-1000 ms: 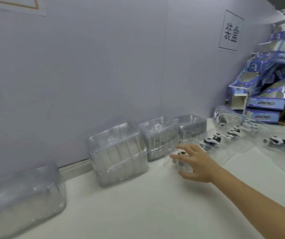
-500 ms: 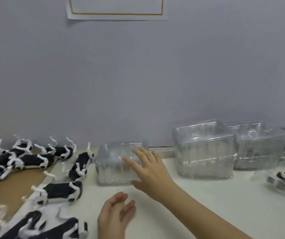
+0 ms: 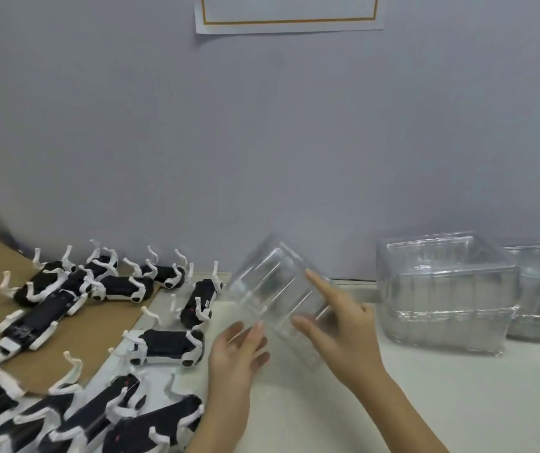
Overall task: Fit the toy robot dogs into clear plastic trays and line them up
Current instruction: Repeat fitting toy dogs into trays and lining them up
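Soft, even light leaves the wall (image 3: pixel 262 142) flat grey-blue and only faint shadows on the pale worktop (image 3: pixel 458 403), white glints streak the clear tray stacks (image 3: pixel 445 299) at 3 o'clock, and the toy dogs (image 3: pixel 98 410) at 8 o'clock smear and bend near the edge.

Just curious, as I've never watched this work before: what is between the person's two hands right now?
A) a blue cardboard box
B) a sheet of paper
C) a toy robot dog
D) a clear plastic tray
D: a tilted clear plastic tray is between the left hand and the right hand, and the toy robot dogs lie untouched to the left.
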### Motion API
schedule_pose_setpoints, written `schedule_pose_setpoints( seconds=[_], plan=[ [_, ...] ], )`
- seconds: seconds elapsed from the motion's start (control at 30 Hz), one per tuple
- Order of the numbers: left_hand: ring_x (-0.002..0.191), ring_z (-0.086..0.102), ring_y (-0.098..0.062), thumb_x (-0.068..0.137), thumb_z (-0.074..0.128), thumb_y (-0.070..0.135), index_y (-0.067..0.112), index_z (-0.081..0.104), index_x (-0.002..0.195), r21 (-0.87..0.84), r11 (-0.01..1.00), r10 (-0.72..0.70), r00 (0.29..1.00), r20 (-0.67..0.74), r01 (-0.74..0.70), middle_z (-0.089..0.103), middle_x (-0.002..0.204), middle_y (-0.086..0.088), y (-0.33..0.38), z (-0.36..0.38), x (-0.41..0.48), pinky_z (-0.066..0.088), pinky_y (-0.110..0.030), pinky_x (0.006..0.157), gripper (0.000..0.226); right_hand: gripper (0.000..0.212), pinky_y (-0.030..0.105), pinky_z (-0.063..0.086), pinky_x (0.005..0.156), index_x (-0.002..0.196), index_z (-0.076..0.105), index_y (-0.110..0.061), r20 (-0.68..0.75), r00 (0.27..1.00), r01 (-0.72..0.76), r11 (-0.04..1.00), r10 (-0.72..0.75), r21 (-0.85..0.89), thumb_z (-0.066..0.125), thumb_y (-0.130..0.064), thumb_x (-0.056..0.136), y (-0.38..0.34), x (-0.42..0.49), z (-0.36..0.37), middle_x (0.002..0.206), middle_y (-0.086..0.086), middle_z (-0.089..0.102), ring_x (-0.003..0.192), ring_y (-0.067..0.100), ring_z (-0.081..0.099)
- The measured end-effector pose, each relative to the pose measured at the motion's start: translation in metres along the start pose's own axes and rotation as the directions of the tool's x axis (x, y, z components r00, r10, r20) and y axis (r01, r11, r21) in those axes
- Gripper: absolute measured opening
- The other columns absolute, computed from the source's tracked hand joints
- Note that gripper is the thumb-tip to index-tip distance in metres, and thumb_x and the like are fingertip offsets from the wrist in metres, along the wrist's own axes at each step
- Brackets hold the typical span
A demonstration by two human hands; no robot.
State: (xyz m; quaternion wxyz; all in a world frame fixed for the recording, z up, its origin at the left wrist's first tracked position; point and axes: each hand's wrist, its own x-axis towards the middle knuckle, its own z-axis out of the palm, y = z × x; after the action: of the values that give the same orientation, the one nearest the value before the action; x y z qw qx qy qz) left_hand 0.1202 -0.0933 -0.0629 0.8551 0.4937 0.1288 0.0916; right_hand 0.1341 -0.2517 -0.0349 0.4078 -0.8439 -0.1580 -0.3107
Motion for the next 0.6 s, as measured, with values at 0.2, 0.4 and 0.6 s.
schedule_pose_setpoints(
  seconds=[0.2,0.4,0.6],
  plan=[
    [0.063,0.065,-0.013,0.065,0.074,0.028,0.007,0.073,0.092,0.156,0.964,0.156,0.937,0.313,-0.213,0.071,0.070,-0.006,0.026,0.017,-0.002,0.054,-0.021,0.060,0.035,0.081,0.027,0.052,0.086,0.132,0.041,-0.064,0.120,0.961,-0.275,0.906,0.249,0.323,0.082,-0.056,0.063,-0.012,0.002,-0.013,0.097,-0.021,0.064,0.092,0.000,0.061],
    [0.057,0.064,-0.014,0.066,0.075,0.028,0.018,0.076,0.067,0.163,0.947,0.199,0.902,0.384,-0.278,0.070,0.064,-0.006,0.039,0.021,-0.007,0.055,-0.022,0.060,0.011,0.087,0.012,0.050,0.076,0.124,0.046,-0.061,0.193,0.961,-0.251,0.915,0.197,0.317,0.085,-0.060,0.047,-0.018,0.004,-0.022,0.104,-0.025,0.066,0.093,-0.002,0.064],
    [0.056,0.067,-0.016,0.068,0.073,0.017,0.010,0.074,0.071,0.162,0.943,0.212,0.902,0.375,-0.290,0.071,0.063,-0.012,0.042,0.027,-0.016,0.056,-0.024,0.055,0.008,0.084,0.047,0.059,0.076,0.114,0.061,-0.053,0.122,0.957,-0.291,0.851,0.264,0.438,0.099,-0.030,0.041,-0.015,0.007,-0.024,0.089,0.002,0.073,0.078,0.023,0.071]
  ],
)
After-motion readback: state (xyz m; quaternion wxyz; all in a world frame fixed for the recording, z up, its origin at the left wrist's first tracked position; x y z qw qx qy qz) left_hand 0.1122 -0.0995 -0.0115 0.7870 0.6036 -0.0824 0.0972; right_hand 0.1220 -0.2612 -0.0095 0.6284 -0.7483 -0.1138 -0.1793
